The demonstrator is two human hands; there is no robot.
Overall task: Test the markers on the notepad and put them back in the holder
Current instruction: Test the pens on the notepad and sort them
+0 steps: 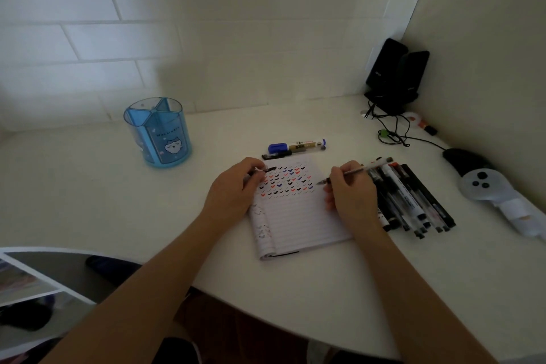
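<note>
— What's on the white table [88, 201]?
— A lined paper notepad [295, 216], and a see-through blue plastic holder [158, 133] well apart on its left.
— The hands?
— Right hand [351, 195] pinches a thin clear pen [351, 172], tip over the page. Left hand [236, 189] curls round a small black cap [269, 169].

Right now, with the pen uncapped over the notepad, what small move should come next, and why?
Probably lower the pen in the right hand so its tip touches the notepad and draw one tick. The tip points at the right end of the tick rows, lines below are blank, and the left hand pinches what looks like its cap, so capping would follow.
</note>
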